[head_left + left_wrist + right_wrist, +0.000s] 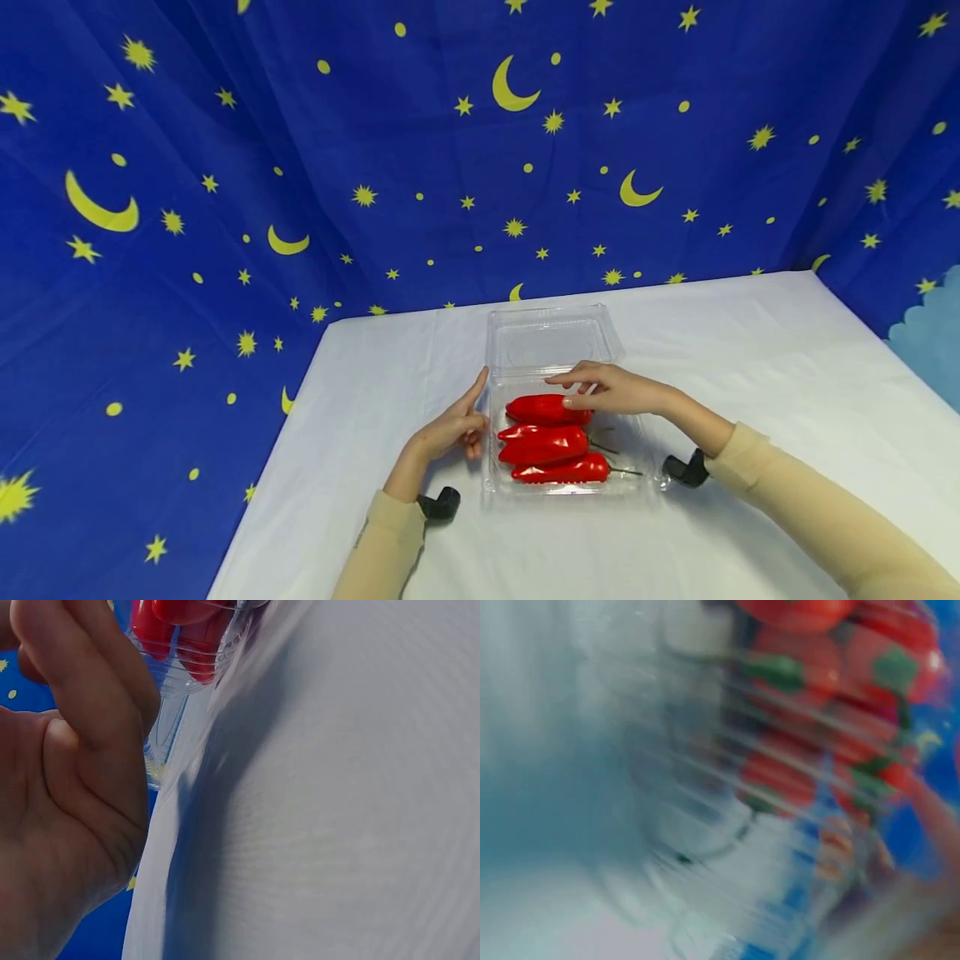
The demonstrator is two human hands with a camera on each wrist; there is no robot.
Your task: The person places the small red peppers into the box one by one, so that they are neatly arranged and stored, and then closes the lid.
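Several glossy red peppers (543, 447) lie stacked in rows inside a clear plastic container (630, 467), their stems pointing right. Its hinged lid (551, 337) is folded back, away from the person. My right hand (611, 390) is over the far part of the container, its thumb overlapping the farthest pepper (536, 408) and its index finger stretched out to the left. Beside the container's left wall is my left hand (453, 425), index finger extended along the rim and the other fingers bent. Motion blurs the peppers (795, 667) in the right wrist view, where green stem ends show.
White cloth covers the table (750, 358). A blue curtain (420, 125) with yellow moons and stars hangs behind it and along the left. Dark wrist-worn mounts (441, 505) show near both sleeves.
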